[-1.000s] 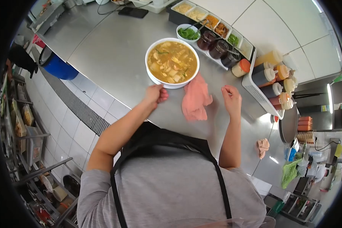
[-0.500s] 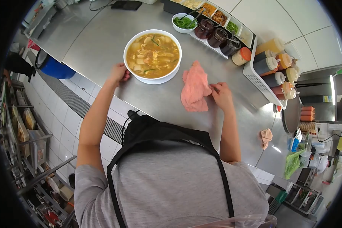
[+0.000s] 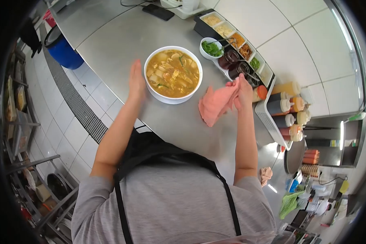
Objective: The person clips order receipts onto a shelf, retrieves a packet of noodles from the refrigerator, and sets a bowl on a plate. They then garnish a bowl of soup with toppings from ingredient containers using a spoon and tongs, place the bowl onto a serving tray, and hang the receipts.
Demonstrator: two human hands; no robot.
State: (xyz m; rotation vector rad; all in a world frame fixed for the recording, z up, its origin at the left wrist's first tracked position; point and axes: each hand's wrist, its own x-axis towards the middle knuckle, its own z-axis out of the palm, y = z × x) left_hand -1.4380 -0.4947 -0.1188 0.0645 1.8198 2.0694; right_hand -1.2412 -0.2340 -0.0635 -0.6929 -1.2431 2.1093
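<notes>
A white bowl (image 3: pixel 200 84) full of yellow-brown soup (image 3: pixel 173 73) with pale chunks and green strips stands on a white plate (image 3: pixel 168 100) on the steel counter. Left of its rim is my left hand (image 3: pixel 137 83), held on edge with the fingers stretched out and nothing in it. Pinched in my right hand (image 3: pixel 243 91) is a pink cloth (image 3: pixel 216 105), which hangs down toward the counter right of the bowl.
Beyond my right hand stand dark jars (image 3: pixel 228 59), a small bowl of chopped greens (image 3: pixel 211 49), a topping rack (image 3: pixel 203 29) and a white basket (image 3: pixel 268 118) of squeeze bottles. A phone (image 3: pixel 158 12) lies at the back. A crumpled cloth (image 3: pixel 266 175) is at the right.
My right hand has lifted the pink cloth by its edge; before, it lay bunched on the counter. My left hand's curled fingers have straightened beside the bowl. The camera view has shifted.
</notes>
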